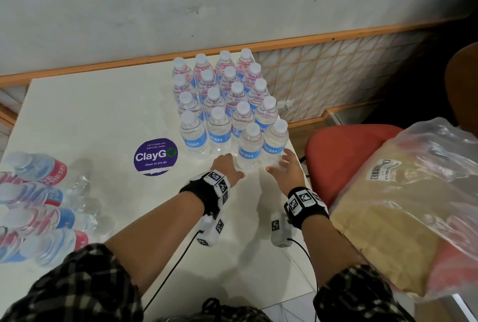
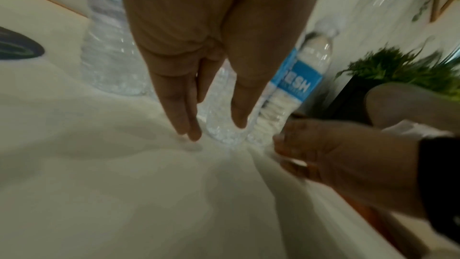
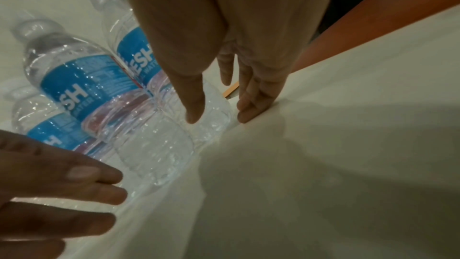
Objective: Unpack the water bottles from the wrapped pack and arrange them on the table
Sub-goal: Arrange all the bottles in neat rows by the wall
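Clear plastic water bottles with blue labels (image 1: 227, 104) are stood upright in tight rows at the white table's (image 1: 103, 114) far right corner, along its right edge. The nearest bottle (image 1: 249, 147) is flanked by the left hand (image 1: 227, 165) and the right hand (image 1: 287, 166), fingers straight and spread, nothing gripped. More bottles lying on their sides (image 1: 38, 208) are seen at the left edge.

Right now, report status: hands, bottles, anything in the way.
Left hand and right hand open at the two front bottles, gripping nothing. Block of bottles standing; more lying at table's left. Front pair near table's right edge.
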